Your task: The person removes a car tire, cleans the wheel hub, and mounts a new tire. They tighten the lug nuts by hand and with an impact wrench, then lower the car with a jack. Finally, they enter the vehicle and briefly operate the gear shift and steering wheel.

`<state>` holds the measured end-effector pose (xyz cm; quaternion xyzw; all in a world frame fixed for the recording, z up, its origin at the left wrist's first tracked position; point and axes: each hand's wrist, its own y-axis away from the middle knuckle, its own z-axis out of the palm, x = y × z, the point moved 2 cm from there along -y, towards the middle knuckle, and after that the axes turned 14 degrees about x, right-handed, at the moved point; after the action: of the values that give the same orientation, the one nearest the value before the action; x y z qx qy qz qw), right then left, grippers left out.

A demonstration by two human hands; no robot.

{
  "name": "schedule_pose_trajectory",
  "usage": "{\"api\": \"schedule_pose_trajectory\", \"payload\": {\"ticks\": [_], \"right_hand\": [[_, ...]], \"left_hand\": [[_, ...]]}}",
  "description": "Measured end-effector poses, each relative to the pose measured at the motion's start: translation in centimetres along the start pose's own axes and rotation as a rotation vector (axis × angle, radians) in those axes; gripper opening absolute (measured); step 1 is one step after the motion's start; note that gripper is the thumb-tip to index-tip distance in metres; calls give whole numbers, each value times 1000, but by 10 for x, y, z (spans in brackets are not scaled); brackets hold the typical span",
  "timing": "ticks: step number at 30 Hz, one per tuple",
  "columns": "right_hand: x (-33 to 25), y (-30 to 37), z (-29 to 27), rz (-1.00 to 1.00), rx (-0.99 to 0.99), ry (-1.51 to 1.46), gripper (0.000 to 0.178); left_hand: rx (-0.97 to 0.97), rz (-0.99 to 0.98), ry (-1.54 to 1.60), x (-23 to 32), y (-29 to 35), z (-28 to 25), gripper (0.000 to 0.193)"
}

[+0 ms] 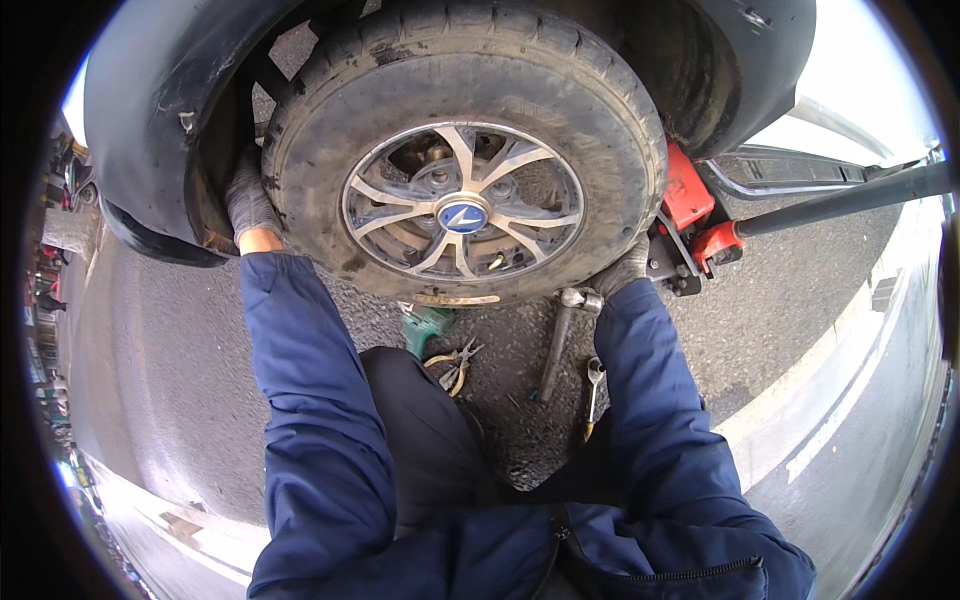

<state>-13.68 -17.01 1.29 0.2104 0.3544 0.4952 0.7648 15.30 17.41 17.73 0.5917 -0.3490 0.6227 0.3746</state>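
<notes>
A car wheel (463, 190) with a dusty black tyre, silver spokes and a blue centre cap fills the upper middle, within the dark wheel arch. Against the tyre's left side lies my left hand (251, 203) in a grey knit glove, its fingers partly hidden behind the rubber. Lower on the right side, my right hand (624, 270), gloved alike, grips the tyre's edge, with most fingers out of sight. Both hands hold the wheel between them. Whether the wheel still sits on its hub cannot be made out.
A red floor jack (687, 195) with a long grey handle (840, 205) stands right of the wheel. On the asphalt below lie a green power tool (424, 327), yellow-handled pliers (457, 368), a hammer-like steel bar tool (561, 345) and a ratchet wrench (592, 395). A dark bumper (150, 110) curves at left.
</notes>
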Motion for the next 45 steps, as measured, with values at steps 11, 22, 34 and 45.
{"api": "schedule_pose_trajectory", "payload": {"ticks": [11,22,34,45], "right_hand": [[-5,-21,0,-13,25,-53,62],[11,-29,0,35,-64,-68,66],[36,-47,-9,-77,16,-183,67],[-12,-70,30,-268,-142,-205,48]], "left_hand": [[-13,36,147,-5,3,-2,47],[24,221,76,-14,-26,-9,49],[-78,502,-43,-8,-29,-11,38],[-172,-121,480,-56,-39,-26,34]]}}
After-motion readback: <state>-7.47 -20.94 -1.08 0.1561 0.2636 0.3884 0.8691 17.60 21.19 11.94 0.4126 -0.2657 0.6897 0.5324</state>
